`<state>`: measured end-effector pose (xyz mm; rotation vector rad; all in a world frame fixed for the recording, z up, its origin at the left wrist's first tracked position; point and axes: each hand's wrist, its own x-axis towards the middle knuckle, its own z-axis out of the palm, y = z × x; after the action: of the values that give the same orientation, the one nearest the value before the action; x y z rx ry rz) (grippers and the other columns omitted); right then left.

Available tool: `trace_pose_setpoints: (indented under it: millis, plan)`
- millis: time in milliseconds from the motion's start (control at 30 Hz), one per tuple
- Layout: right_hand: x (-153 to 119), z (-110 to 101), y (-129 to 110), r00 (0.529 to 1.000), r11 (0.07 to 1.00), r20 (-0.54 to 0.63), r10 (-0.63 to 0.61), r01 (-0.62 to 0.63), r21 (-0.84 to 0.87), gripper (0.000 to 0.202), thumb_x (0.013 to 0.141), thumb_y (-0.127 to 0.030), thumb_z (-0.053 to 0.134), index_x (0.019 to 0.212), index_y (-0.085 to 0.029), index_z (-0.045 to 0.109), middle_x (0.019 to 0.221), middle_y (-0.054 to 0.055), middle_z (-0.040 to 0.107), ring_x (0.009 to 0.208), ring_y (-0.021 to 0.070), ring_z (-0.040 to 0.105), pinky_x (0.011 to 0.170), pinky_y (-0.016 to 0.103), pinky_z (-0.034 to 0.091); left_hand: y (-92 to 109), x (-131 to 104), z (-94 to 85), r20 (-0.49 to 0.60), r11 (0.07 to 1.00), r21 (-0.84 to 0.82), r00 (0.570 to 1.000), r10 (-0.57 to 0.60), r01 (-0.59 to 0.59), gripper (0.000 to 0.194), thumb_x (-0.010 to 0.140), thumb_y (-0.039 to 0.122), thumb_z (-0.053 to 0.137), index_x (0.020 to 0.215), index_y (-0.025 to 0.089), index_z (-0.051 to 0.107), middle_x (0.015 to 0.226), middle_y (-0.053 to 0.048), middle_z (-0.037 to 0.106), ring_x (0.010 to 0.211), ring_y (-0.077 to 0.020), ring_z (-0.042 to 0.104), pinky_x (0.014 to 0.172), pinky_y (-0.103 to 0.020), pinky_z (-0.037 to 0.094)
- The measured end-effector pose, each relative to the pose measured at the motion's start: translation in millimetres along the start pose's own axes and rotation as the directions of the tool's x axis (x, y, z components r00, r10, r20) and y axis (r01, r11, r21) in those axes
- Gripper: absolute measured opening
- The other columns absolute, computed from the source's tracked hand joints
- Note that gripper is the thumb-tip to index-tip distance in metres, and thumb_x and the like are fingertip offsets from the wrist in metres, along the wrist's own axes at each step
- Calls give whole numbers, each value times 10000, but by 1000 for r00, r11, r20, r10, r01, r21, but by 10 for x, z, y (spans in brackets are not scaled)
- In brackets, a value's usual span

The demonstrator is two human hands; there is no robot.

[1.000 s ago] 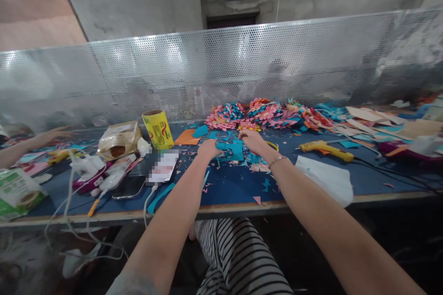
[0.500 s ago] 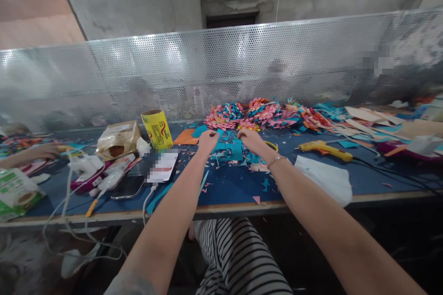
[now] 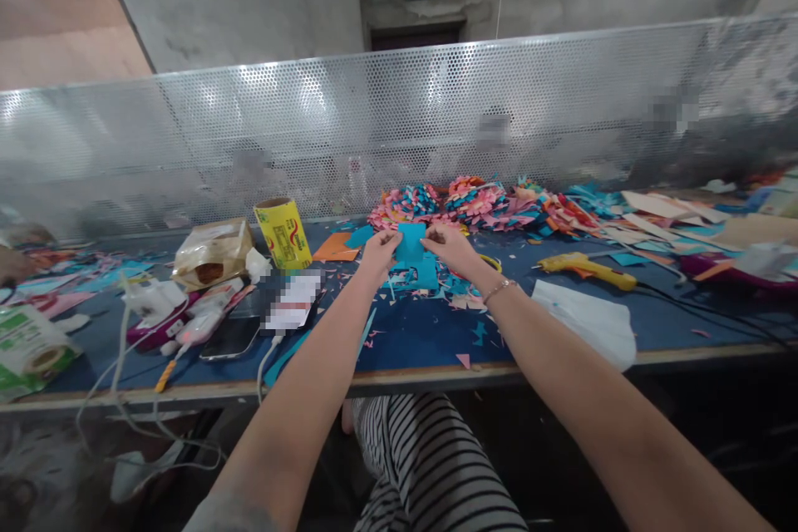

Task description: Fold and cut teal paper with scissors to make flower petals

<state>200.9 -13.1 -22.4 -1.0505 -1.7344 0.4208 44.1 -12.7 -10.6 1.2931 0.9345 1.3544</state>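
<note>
A small blue paper piece (image 3: 411,244) is held up between my hands over the blue table. My left hand (image 3: 380,253) pinches its left edge, and my right hand (image 3: 450,247) pinches the right edge. Just below it, more blue paper (image 3: 424,275) lies among small blue and pink scraps. Bundles of pink, blue and orange cut paper (image 3: 477,201) are heaped right behind my hands. An orange paper sheet (image 3: 337,247) lies to the left of my left hand.
On the left are a yellow container (image 3: 283,234), a plastic-wrapped package (image 3: 213,253), a phone (image 3: 230,338) and white cables. A yellow glue gun (image 3: 587,270) and a white sheet (image 3: 584,322) lie right. Behind stands a perforated metal screen (image 3: 312,133).
The blue paper piece has come up flat between my hands, both now gripping its sides. At the far left, another person's hand and forearm have drawn back toward the frame's edge.
</note>
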Motion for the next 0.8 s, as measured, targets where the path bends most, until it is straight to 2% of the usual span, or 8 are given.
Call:
trace_pose_setpoints:
  millis: [233, 300, 367, 433, 533, 633, 700, 800]
  plan:
    - [-18, -29, -69, 999, 999, -38, 37, -37, -8, 106, 690, -274, 515, 635, -187, 487, 585, -14, 512, 592, 129, 477, 596, 265, 380, -60, 22, -51, 93, 994, 101, 995, 37, -47, 280, 576, 333, 709, 700, 171, 518, 606, 43, 508, 572, -81, 500, 566, -230, 456]
    - [20, -77, -92, 993, 994, -114, 29, -16, 112, 120, 713, -295, 511, 662, -187, 507, 614, -7, 530, 602, 125, 493, 613, 264, 398, -52, 27, -53, 62, 995, 92, 997, 35, -41, 281, 569, 323, 711, 688, 171, 506, 595, 47, 495, 566, -80, 492, 563, -230, 450]
    - [91, -201, -99, 955, 948, -291, 53, 43, 314, 145, 746, -325, 489, 689, -193, 511, 642, -4, 536, 614, 117, 505, 616, 254, 413, -30, 25, -50, 38, 996, 79, 999, 28, -31, 285, 566, 320, 708, 667, 170, 488, 586, 49, 486, 557, -79, 487, 556, -228, 442]
    - [167, -415, -89, 864, 822, -477, 159, 152, 549, 174, 784, -346, 431, 692, -207, 481, 615, -20, 498, 576, 104, 497, 572, 238, 419, -5, 17, -46, 33, 997, 71, 999, 2, -4, 296, 558, 319, 714, 657, 170, 478, 578, 52, 480, 546, -76, 482, 563, -233, 442]
    - [223, -839, -52, 737, 565, -602, 306, 368, 738, 159, 794, -286, 410, 661, -206, 443, 567, -44, 436, 511, 72, 469, 552, 207, 435, 19, 0, -41, 15, 996, 89, 1000, -18, 16, 315, 533, 331, 730, 662, 169, 493, 573, 54, 474, 540, -73, 469, 563, -234, 437]
    - [187, -1216, -14, 699, 352, -578, 420, 462, 814, 187, 809, -222, 363, 633, -198, 423, 522, -59, 382, 440, 53, 424, 504, 183, 432, 15, -5, -37, 20, 993, 114, 1000, -9, 7, 330, 517, 362, 736, 663, 169, 511, 581, 49, 482, 552, -79, 476, 553, -233, 429]
    - [138, -1376, 2, 677, 278, -565, 471, 495, 824, 227, 828, -218, 321, 627, -198, 425, 513, -57, 374, 419, 54, 413, 468, 181, 427, 1, 5, -39, 30, 992, 126, 1000, 1, -4, 338, 513, 379, 736, 665, 170, 518, 592, 41, 500, 560, -88, 490, 554, -240, 430]
    - [72, -1487, 18, 625, 171, -547, 557, 558, 812, 300, 858, -217, 239, 626, -195, 429, 504, -50, 376, 402, 52, 415, 438, 177, 421, -24, 30, -52, 55, 992, 128, 998, -2, -5, 339, 517, 387, 733, 660, 169, 516, 606, 26, 521, 567, -99, 509, 562, -251, 433]
